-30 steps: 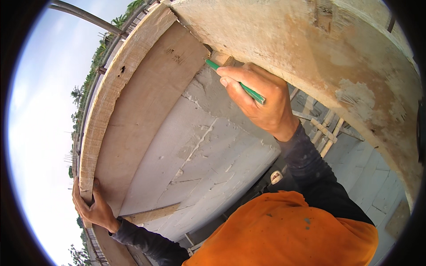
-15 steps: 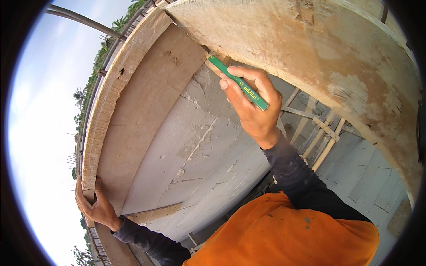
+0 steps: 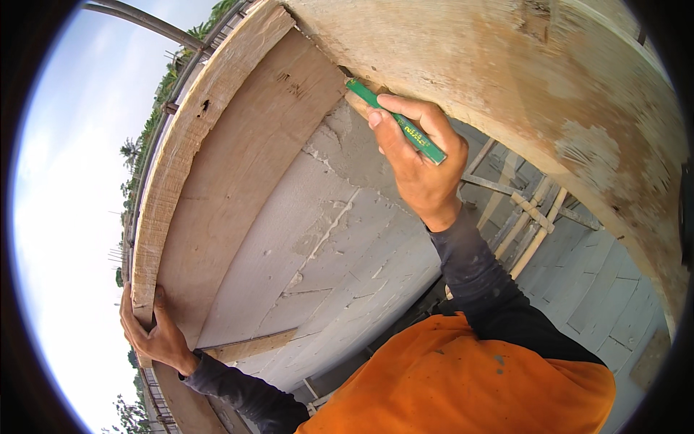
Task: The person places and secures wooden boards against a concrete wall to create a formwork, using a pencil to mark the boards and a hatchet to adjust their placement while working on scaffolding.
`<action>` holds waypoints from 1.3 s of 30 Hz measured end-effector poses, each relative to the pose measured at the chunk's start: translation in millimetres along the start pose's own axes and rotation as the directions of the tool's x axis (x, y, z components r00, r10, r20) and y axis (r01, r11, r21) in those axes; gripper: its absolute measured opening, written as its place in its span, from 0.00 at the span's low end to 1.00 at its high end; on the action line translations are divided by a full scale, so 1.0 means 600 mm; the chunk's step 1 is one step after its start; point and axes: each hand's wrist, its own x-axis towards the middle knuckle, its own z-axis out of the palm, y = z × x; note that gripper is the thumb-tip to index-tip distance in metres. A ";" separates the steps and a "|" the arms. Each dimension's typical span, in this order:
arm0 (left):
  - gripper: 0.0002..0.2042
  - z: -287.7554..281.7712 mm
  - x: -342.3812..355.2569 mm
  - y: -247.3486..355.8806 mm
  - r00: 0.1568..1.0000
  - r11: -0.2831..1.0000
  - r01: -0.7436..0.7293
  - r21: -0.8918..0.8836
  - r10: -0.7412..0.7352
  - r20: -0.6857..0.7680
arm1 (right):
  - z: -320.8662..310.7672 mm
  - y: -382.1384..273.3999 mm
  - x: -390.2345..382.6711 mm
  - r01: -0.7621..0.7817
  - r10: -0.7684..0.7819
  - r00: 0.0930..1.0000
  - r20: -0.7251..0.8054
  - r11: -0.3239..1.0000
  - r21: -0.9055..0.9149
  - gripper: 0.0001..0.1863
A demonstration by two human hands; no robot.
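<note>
In my right hand [image 3: 432, 170] is a flat green carpenter's pencil [image 3: 413, 134], pinched between thumb and fingers. Its far tip is at the corner where a brown plywood strip [image 3: 231, 152] meets a large stained plywood panel [image 3: 520, 79]; the exact contact there is too small to make out. A long pale timber batten [image 3: 155, 188] runs along the outer edge of the strip. My left hand [image 3: 165, 338] grips this batten near its lower end, thumb on the inner side and fingers round the outside.
Below the strip stands a grey block wall [image 3: 289, 239] with rough mortar joints. A short wooden piece [image 3: 253, 346] sits against it. Bamboo and timber scaffolding [image 3: 531, 217] shows at right, beside another block wall [image 3: 600, 289]. Outside the batten, a pole [image 3: 144, 29] crosses the sky.
The upper boards and my right hand with the pencil have shifted slightly rightward in the picture. The pencil's tip stays at the corner. My left hand keeps its grip on the batten.
</note>
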 end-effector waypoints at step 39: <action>0.23 -0.005 -0.004 0.002 1.000 1.000 -0.002 -0.008 0.002 -0.002 | 0.011 -0.001 0.000 -0.007 0.006 0.999 0.051 1.000 0.006 0.07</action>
